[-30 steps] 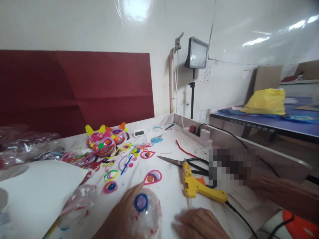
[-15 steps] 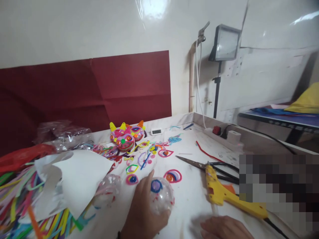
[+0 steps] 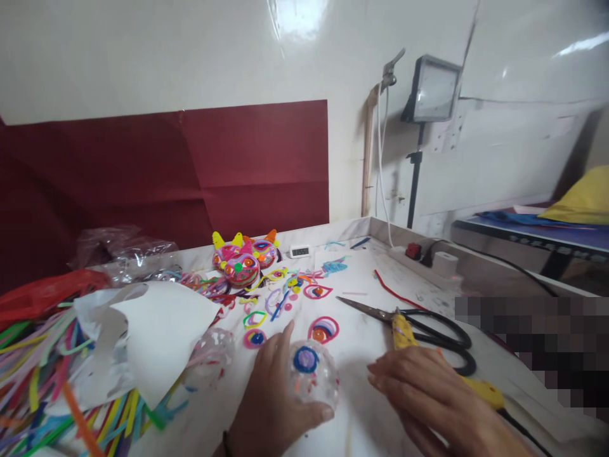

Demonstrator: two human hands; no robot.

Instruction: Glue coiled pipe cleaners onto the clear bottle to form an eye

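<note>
My left hand (image 3: 280,397) is curled around the left side of a clear plastic ball (image 3: 316,387), its thumb along the near side. A blue and purple coiled disc (image 3: 306,359) sits on the ball. My right hand (image 3: 428,397) hangs over the yellow glue gun (image 3: 485,390), covering its middle; its fingers point left, stretched out, and I see nothing in them. Just beyond that hand lie black-handled scissors (image 3: 404,317). An eye-shaped coil piece (image 3: 323,330) with an orange centre lies behind the ball, and a round pink and blue piece (image 3: 255,338) lies to its left.
Finished colourful animal heads (image 3: 242,266) stand at the back beside a small digital clock (image 3: 299,252). Coloured strips (image 3: 95,406) and white paper (image 3: 162,336) heap up on the left, near another clear ball (image 3: 214,352). A power strip (image 3: 423,263) runs along the right edge.
My right hand has moved up and forward from the near edge to over the glue gun. My left hand keeps its hold on the ball, which has shifted slightly right in view.
</note>
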